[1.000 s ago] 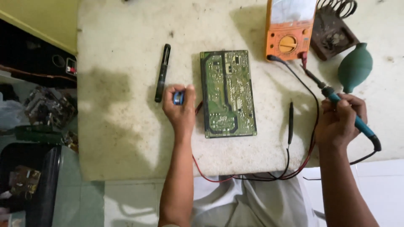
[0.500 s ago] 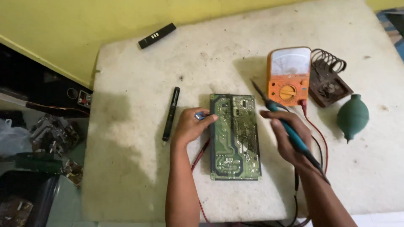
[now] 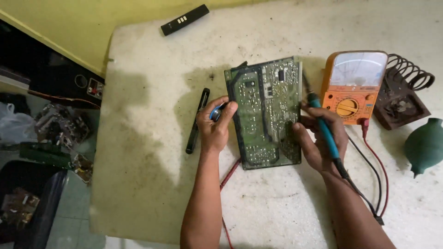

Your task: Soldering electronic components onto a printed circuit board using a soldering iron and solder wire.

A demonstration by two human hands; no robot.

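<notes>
Pinching a small blue object (image 3: 215, 113), the left hand (image 3: 213, 125) grip touches the circuit board (image 3: 266, 113); the right hand (image 3: 321, 138) grip clasps a teal soldering iron (image 3: 324, 129) over the board's right edge on the counter (image 3: 152, 138).

The circuit board (image 3: 266, 113) is green, speckled with silver solder dots. The soldering iron (image 3: 325, 133) has a teal handle. The meter (image 3: 354, 85) is orange with a pale dial face. One lead (image 3: 382, 177) is red, the other black. The bulb (image 3: 425, 145) is dark green, the desk (image 3: 147, 115) off-white and flecked.
</notes>
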